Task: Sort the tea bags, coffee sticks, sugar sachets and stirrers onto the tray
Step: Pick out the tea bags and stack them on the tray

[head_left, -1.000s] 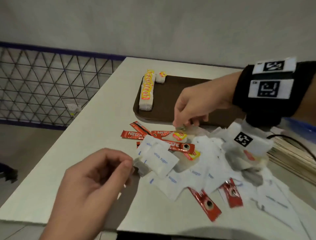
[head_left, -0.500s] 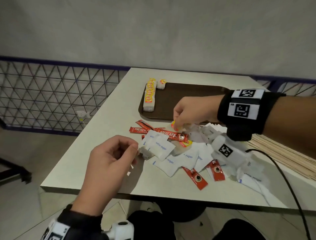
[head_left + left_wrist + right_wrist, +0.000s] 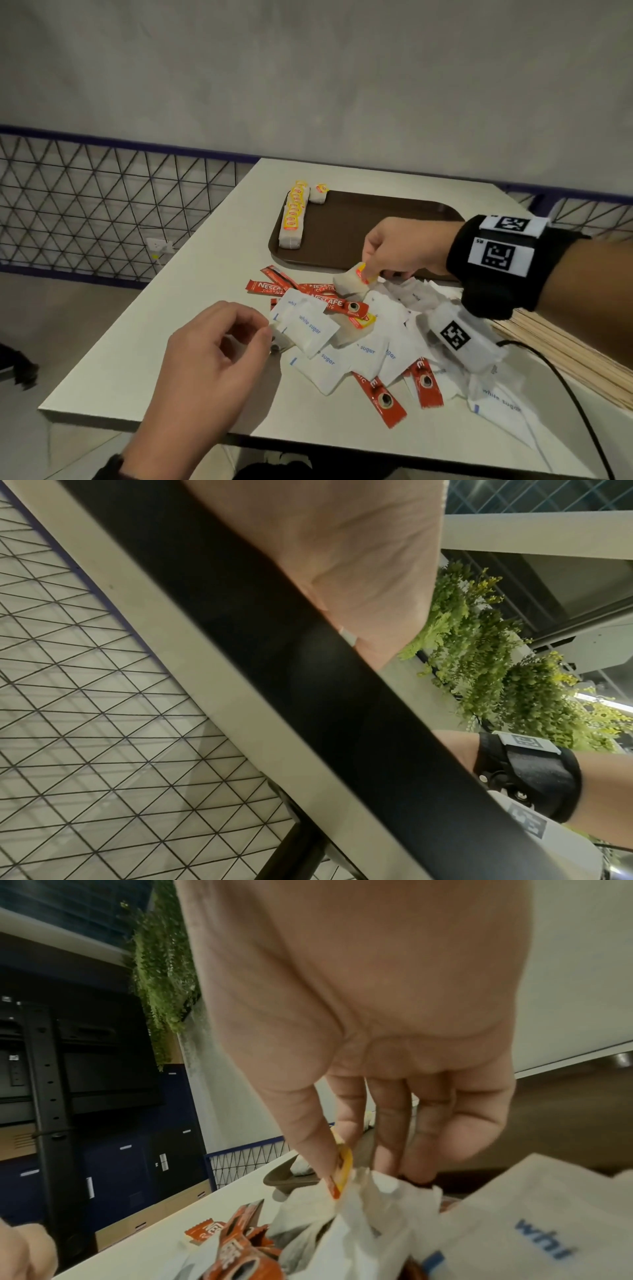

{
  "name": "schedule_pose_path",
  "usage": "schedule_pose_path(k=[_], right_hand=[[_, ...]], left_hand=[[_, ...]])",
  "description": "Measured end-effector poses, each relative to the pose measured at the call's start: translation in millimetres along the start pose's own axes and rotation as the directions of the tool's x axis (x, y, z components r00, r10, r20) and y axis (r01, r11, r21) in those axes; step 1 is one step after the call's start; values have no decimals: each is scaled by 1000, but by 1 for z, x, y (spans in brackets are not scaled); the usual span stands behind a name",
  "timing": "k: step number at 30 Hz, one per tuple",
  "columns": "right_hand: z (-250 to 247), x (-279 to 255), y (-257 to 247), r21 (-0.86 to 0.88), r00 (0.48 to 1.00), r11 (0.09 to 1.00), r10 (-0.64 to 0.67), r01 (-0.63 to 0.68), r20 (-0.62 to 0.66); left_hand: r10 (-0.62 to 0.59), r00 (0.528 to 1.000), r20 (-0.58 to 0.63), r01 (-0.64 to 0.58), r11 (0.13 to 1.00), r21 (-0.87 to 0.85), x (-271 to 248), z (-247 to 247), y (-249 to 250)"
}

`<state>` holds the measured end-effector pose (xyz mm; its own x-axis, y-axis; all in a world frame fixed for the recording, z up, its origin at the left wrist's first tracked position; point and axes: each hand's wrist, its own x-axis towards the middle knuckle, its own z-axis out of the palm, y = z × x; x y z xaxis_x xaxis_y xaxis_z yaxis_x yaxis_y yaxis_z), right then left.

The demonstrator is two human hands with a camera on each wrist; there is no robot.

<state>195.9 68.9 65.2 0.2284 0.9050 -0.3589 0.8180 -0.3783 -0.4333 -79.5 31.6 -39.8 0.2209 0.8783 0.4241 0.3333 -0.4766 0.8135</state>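
My right hand (image 3: 370, 274) pinches the yellow-red tag of a white tea bag (image 3: 352, 286), which hangs just above the pile in front of the brown tray (image 3: 376, 219). In the right wrist view, thumb and forefinger hold that tag (image 3: 342, 1167) over the bag (image 3: 342, 1204). My left hand (image 3: 269, 334) pinches a small greyish tea bag (image 3: 280, 342) at the pile's left edge. A row of tea bags (image 3: 293, 219) lines the tray's left side. Red coffee sticks (image 3: 270, 287) and white sugar sachets (image 3: 308, 325) lie mixed on the table.
Wooden stirrers (image 3: 565, 353) lie in a sheaf at the table's right side, crossed by a black cable (image 3: 579, 407). A wire-mesh fence (image 3: 85, 205) runs behind on the left. The table's near edge (image 3: 137, 416) is close to my left wrist.
My right hand has raised the tea bag by its tag out of the pile. My left hand keeps its pinch in place. The head view has pulled back.
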Motion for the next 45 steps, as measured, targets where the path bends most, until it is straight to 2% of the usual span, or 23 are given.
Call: schedule_pose_path(k=[4,7,10,12,15,19,23,27,31,36,40,45], right_hand=[[2,3,0,4,993,996,-91,92,-78],[3,2,1,21,982,988,-147,151,-118],[2,2,2,-36,983,986,-165,163,-85],[1,3,4,-118,986,980,-163,159,-26],[3,6,8,-215,985,961,-171,173,28],[3,9,9,-243,982,952,-182,187,44],[2,11,8,-221,992,967,-119,127,49],[3,12,4,-220,996,973,-47,64,82],[7,9,-4,-118,995,992,-28,39,95],[9,5,-14,28,995,997,-78,76,56],[5,-5,-19,180,992,975,-128,128,-14],[-5,-24,-24,352,973,911,-167,214,-159]], left_hand=[[9,1000,-20,-9,1000,-2,0,3,1],[-35,999,-28,33,997,-73,1,4,4],[-144,989,-35,135,972,-194,4,7,4],[-164,986,-28,154,962,-225,3,11,6],[-106,994,-35,99,979,-178,1,13,8],[-5,997,-81,-2,996,-91,-3,11,7],[47,992,-118,-49,999,-15,-5,13,5],[67,988,-140,-69,998,-12,-5,13,4],[66,990,-129,-66,998,8,-5,13,5],[71,991,-113,-67,997,41,-5,11,6],[78,992,-98,-72,996,59,-6,11,6],[117,988,-100,-115,993,28,-8,10,10]])
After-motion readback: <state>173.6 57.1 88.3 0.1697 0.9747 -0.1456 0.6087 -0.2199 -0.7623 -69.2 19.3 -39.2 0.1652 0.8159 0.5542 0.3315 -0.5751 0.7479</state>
